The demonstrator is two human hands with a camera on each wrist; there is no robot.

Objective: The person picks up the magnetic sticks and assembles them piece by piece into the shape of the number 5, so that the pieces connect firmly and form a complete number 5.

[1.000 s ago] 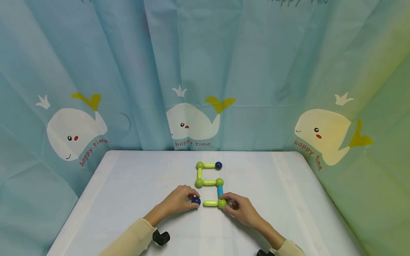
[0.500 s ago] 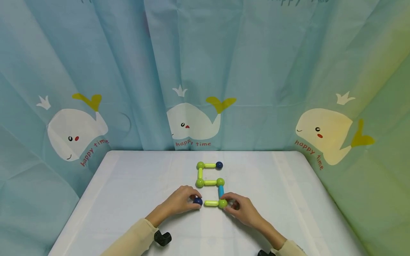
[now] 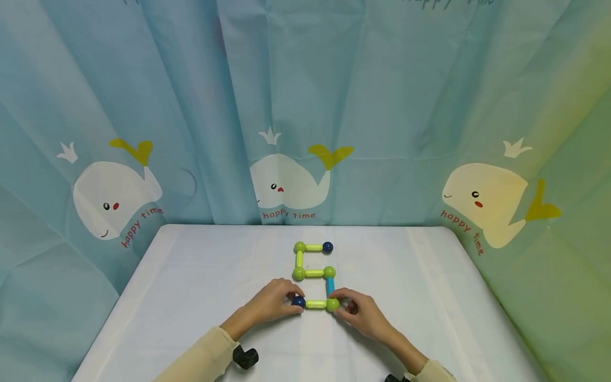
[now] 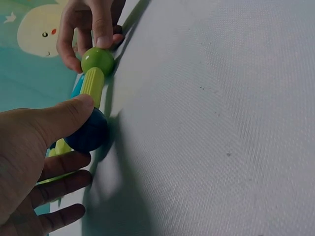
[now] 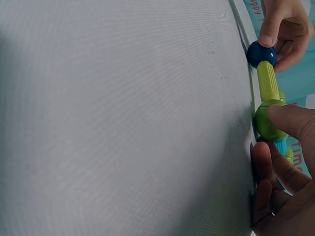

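My left hand (image 3: 273, 301) pinches a dark blue ball (image 4: 90, 132) between thumb and fingers. The ball touches the left end of a light green rod (image 3: 315, 304). At that rod's other end is a green ball (image 5: 268, 119), which my right hand (image 3: 361, 314) holds with thumb and fingers. A blue rod (image 3: 330, 286) runs from this ball up to another green ball (image 3: 329, 272). Beyond it, more light green rods and green balls carry on the S-like chain, which ends at a second dark blue ball (image 3: 327, 248). All of it lies flat on the table.
The white table (image 3: 205, 270) has rounded far corners. Behind it hangs a light blue curtain (image 3: 391, 106) printed with whales. A black wrist device (image 3: 245, 358) sits by the left sleeve.
My left hand has moved right with the dark blue ball, closing the gap to the light green rod's end. My right hand stays on the green ball.
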